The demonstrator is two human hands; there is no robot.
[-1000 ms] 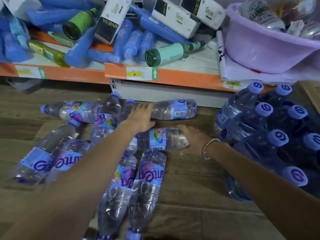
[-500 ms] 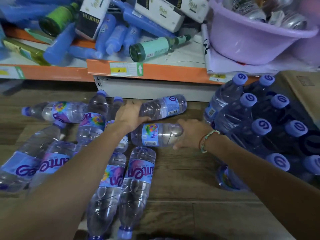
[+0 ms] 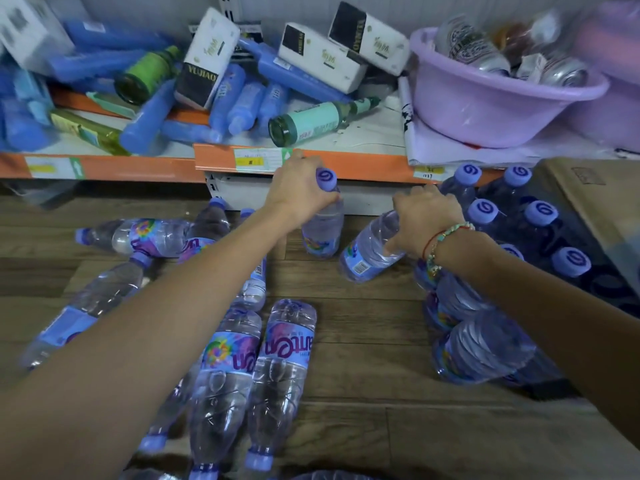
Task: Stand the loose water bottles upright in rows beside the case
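Both hands have lifted their bottles off the floor since a second ago, when they were only reaching across the scattered pile. Now the left hand (image 3: 301,188) grips the neck of an upright water bottle (image 3: 322,230), fingers curled just under its lilac cap, base on or just above the wooden floor (image 3: 363,341) in front of the shelf. The right hand (image 3: 426,220) holds a second bottle (image 3: 370,251) by its upper part; this one is tilted, base toward the camera, close beside the shrink-wrapped case (image 3: 512,220).

To do this step well, I judge each base should come down flat before the fingers let go, the tilted bottle swung fully vertical and set touching its neighbour, so the row starts straight against the case.

These bottles are clear, thin, ribbed plastic, full of water, with glossy purple-and-blue wrap labels and round screw caps; such walls probably dent under a hard squeeze, so a neck grip is steadier. The other loose bottles (image 3: 280,368) lie flat on the matte planks.
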